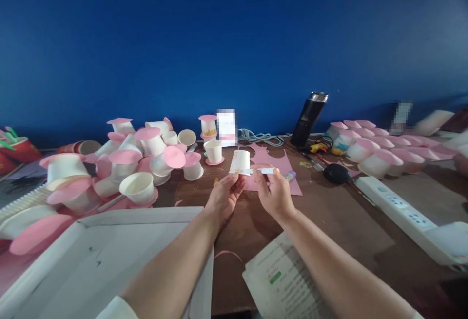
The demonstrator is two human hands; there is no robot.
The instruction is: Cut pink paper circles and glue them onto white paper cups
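Near the middle of the view, my left hand [225,194] grips a white paper cup [240,161] with orange marks on it, its fingers at the cup's lower edge. My right hand [274,193] is closed round a white marker-like pen [265,170] with an orange end. The pen lies level, its left end at the cup's lower right side. Behind the hands, cut pink paper [292,158] lies on the brown table [234,241]. A white cup [213,151] on a pink disc stands just left of the held cup.
Several white cups with pink discs [148,133] crowd the left; more [380,160] stand at the right. A black bottle [308,120], a power strip [398,211] and a black oval object [337,173] are right. A white box lid [109,250] and printed sheets [281,280] lie in front.
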